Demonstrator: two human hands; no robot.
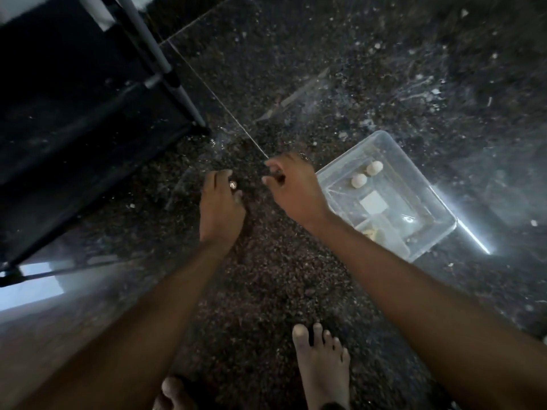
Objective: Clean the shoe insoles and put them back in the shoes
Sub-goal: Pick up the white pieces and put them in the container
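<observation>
**Hands low over a dark floor, no shoes in view**

Over the speckled dark floor [296,291], both hands reach forward and down, close together. The left hand [220,207] has its fingers curled downward; a small shiny thing sits by its knuckles, too blurred to name, so I cannot tell whether this hand holds anything. The right hand [291,187] has loosely bent fingers, thumb and forefinger nearly pinched, and what lies between them, if anything, is lost against the dark stone.

Neither shoes nor insoles show anywhere, so their long axis and direction cannot be judged. Just right of the right hand lies a clear plastic tub [414,173] holding two pale round lumps [367,174], perhaps cleaning supplies. The right hand is much nearer it. A black rack [74,128] stands at left, nearer the left hand; shoes may sit there.
</observation>
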